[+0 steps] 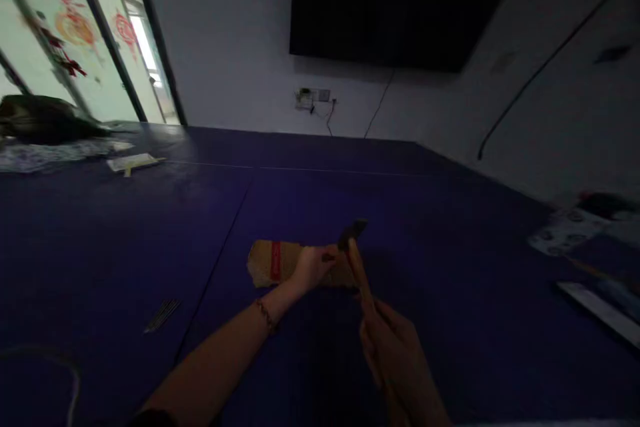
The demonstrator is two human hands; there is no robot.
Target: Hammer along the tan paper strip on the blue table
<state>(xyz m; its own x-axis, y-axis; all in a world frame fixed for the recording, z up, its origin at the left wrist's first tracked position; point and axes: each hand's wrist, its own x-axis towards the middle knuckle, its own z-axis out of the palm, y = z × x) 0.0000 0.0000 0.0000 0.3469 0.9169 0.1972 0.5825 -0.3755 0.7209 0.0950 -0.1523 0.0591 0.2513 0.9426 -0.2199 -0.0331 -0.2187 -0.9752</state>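
My right hand (393, 343) is wrapped round the wooden handle of a hammer (361, 273). The hammer's dark metal head is raised just beyond my left hand (313, 267). Under that left hand lies a flat piece of brown cardboard (263, 263) with a red printed band. The left fingers are pinched together over the cardboard's right part; what they hold, if anything, is too dark and small to name. Away to the left, a small bundle of thin metal rods, perhaps nails (163, 315), rests on the purple surface (280, 197).
A white tray-like item (133, 161) lies at the back left, near a dark heap (45, 120). At the right are a patterned cloth (565, 230) and a long white-topped object (600, 310). A pale curved cable (73, 373) lies at lower left. A large black screen (395, 7) hangs on the wall.
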